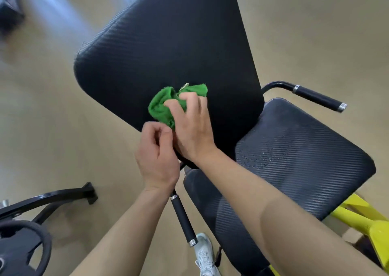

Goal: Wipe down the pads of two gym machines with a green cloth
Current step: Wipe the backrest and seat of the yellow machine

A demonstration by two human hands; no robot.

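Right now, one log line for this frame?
right hand: grips green cloth | cloth: on back pad | left hand: curled beside cloth, hold unclear

Floor: smooth tan surface point(315, 33) running all around the equipment.
Light: a pale bluish sheen point(52, 16) lies on the floor at upper left.
Far corner: a dark object point(9, 12), too blurred to identify.
Lower left: a black curved metal frame point(52, 197) on the floor, near a round black rimmed part point(42, 244).
Lower right: a yellow metal frame point(364, 219).

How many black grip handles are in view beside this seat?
2. The far handle sticks out right of the back pad; the near handle runs down below the left hand. Others may be hidden.
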